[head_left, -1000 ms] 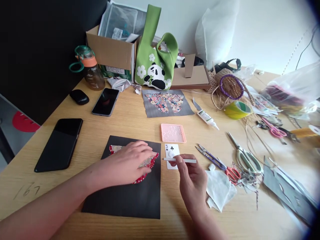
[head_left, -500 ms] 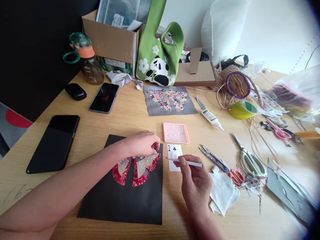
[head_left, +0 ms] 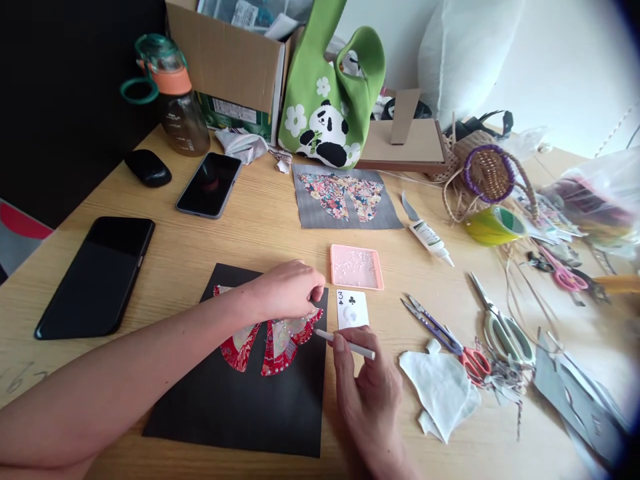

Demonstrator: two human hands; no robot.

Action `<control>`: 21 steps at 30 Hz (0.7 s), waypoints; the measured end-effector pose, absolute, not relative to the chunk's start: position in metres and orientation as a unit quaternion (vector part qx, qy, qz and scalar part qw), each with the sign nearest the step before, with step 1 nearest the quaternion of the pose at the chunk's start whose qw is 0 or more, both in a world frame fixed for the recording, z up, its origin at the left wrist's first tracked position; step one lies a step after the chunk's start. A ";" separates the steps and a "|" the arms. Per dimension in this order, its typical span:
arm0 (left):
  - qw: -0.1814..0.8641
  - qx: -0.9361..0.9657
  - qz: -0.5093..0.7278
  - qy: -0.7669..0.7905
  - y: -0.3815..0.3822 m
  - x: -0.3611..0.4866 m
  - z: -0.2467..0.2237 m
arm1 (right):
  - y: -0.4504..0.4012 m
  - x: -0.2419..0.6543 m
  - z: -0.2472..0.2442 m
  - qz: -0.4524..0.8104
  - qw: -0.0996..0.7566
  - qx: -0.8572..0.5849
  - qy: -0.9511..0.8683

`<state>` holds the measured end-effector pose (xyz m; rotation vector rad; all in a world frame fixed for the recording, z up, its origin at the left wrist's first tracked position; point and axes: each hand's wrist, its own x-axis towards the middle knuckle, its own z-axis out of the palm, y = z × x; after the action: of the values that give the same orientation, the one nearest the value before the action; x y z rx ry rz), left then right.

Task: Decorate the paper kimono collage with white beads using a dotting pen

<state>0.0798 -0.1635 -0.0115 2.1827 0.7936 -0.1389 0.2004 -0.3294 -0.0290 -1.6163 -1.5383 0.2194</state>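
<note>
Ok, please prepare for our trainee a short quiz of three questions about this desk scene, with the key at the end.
1. Which hand holds the white stick?
2. True or false: the red patterned fabric lies on the black sheet.
3. Choose one. The pink tray holds: a) playing cards, b) small white beads, c) scissors.

Key: 1. The right hand. 2. True. 3. b.

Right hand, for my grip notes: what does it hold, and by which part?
The right hand pinches a white stick near its middle.
</note>
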 end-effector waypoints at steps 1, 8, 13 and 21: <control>0.395 0.863 -0.052 0.312 -0.164 0.079 -0.011 | -0.329 0.201 -0.031 0.086 0.435 -0.648 -0.620; 0.390 0.868 -0.042 0.304 -0.165 0.076 -0.010 | -0.332 0.202 -0.034 0.094 0.435 -0.611 -0.655; 0.390 0.869 -0.039 0.302 -0.166 0.076 -0.010 | -0.338 0.203 -0.036 0.082 0.441 -0.582 -0.678; 0.394 0.868 -0.043 0.299 -0.166 0.077 -0.011 | -0.340 0.203 -0.041 0.102 0.429 -0.601 -0.666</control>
<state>0.0766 -0.1655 -0.0110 2.2017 0.7584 -0.1086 0.2033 -0.3405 -0.0408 -1.5011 -1.6629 0.2538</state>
